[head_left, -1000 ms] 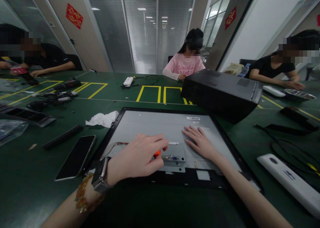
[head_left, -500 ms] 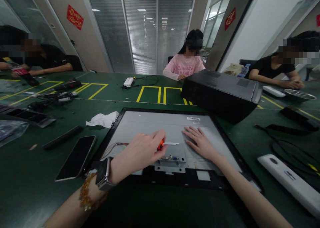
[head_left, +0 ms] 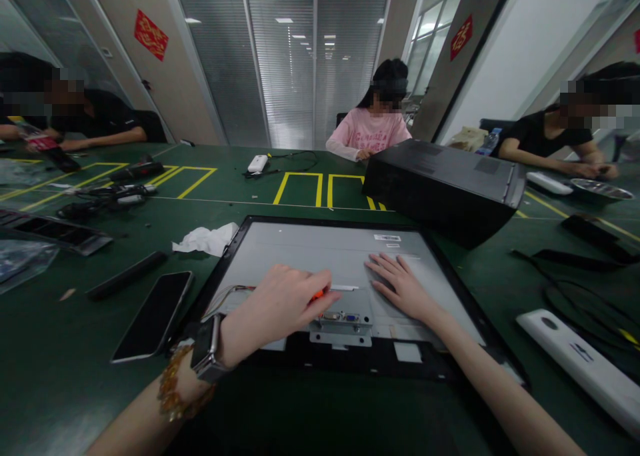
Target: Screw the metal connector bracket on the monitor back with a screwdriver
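A monitor panel [head_left: 300, 246] with its grey metal back facing up lies in a black frame on the green table. My left hand [head_left: 287, 299], wearing a watch and an amber bead bracelet, is closed around an orange-handled screwdriver [head_left: 319, 295]. It works over the metal port bracket [head_left: 363, 306] near the panel's front edge. Most of the screwdriver is hidden by my fingers, and its tip cannot be seen. My right hand [head_left: 400, 286] lies flat on the panel to the right of the bracket, fingers spread and holding nothing.
Left of the panel lie a phone [head_left: 154, 316], a black bar [head_left: 127, 276] and a crumpled tissue [head_left: 206, 240]. A large black casing [head_left: 443, 189] stands behind it at the right. A white device [head_left: 580, 356] and cables flank the right side. Several people sit around the table.
My left hand has turned slightly around the screwdriver, its thumb and finger shifting so that less of the orange handle shows. My right hand stays in place.
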Motion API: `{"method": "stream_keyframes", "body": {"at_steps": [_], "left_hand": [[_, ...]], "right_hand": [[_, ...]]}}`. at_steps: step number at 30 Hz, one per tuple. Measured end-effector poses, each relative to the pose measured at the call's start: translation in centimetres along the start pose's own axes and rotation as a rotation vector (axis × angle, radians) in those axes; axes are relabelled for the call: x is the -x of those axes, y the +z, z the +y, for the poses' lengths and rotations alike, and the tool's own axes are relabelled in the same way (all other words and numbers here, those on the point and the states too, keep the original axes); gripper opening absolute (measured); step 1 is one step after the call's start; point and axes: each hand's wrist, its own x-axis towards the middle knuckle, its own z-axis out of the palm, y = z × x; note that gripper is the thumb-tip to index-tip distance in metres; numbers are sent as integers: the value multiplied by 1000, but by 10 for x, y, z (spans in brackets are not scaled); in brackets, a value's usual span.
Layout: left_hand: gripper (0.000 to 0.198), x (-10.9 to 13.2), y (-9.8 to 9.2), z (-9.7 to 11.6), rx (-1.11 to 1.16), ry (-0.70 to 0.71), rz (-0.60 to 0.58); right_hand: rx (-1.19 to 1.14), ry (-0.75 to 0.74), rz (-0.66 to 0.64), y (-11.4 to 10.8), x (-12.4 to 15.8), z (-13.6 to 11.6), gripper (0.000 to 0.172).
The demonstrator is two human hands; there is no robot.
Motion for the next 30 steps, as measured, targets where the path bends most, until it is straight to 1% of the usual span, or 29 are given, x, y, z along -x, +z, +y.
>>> {"method": "stream_keyframes", "body": {"at_steps": [4,8,11,14,16,18,21,22,24,27,30], "left_hand": [[13,2,-7,1,63,11,-16],[16,6,-14,3,86,49,-36],[13,6,-12,3,57,57,-38],[31,5,-8,1,23,29,-42],[34,3,-7,1,17,21,-48],[28,3,-7,0,30,32,-52],[13,4,-10,2,68,43,-50],[12,5,-11,2,80,41,-51],[16,6,-15,3,102,43,-64],[19,8,-17,4,110,79,-82],[14,7,-14,3,78,69,-76]], "right_hand": [[4,0,-3,-1,0,-1,49],[2,-8,4,-1,0,0,48],[4,-9,6,1,0,0,49],[10,-4,1,1,0,1,49],[10,-4,-3,1,0,1,49],[10,-5,-7,1,0,1,49],[13,-6,-2,1,0,1,49],[13,-8,2,1,0,1,48],[11,-11,5,1,0,1,48],[11,-8,1,-1,0,-1,49],[10,1,0,-2,0,-2,49]]}}
